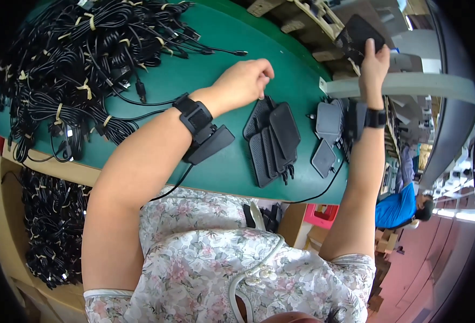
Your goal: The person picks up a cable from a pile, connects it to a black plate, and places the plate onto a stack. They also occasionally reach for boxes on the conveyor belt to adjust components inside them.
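Observation:
My left hand [245, 81] is closed, its fingers curled down over the green table [296, 64]. Its fingertips come close to the top end of an overlapping pile of flat black rectangular cases [261, 153] with short prongs; whether they pinch anything is hidden. Raised at the upper right, my right hand [375, 64] grips a flat black case [357, 37] with rows of small marks or holes. Below that wrist lie a few more flat dark cases [329, 118], one of them [323, 159] apart. Each wrist wears a black strap with a small box.
Bundled black cables [86, 64] heap over the table's left, and more [54, 231] fill a shelf beneath. A pale curved rail [410, 86] crosses behind my right wrist. One thin cable runs along the front edge. Someone in blue [396, 207] sits farther right.

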